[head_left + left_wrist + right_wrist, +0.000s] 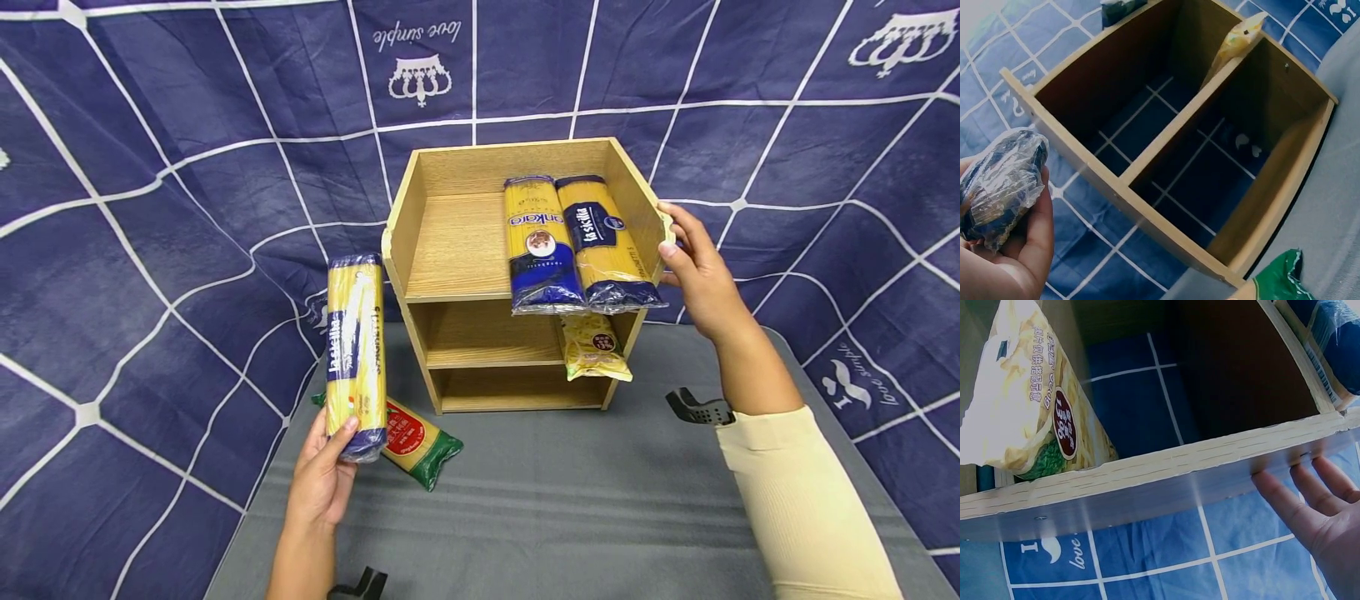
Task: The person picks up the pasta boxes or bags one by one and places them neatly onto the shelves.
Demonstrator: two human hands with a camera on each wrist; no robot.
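My left hand (pixel 324 473) grips the lower end of a La Sicilia spaghetti pack (pixel 357 342), held upright left of the wooden shelf (pixel 495 402). In the left wrist view, the pack's crinkled end (pixel 1007 181) sits in the fingers. My right hand (pixel 703 279) touches the front of the shelf's right side panel, and in the right wrist view its extended fingers (pixel 1291 506) meet the outer face. On the top board lie a blue-and-yellow Ankara spaghetti pack (pixel 542 242) and another La Sicilia spaghetti pack (pixel 606 237), side by side.
A green-and-red pasta pack (pixel 412 437) lies on the grey cloth (pixel 555 508), partly behind the held pack. One yellow bag (pixel 594 346) stands at the right of the middle compartment, jutting past its front. Blue checked cloth (pixel 300 150) hangs behind and at both sides.
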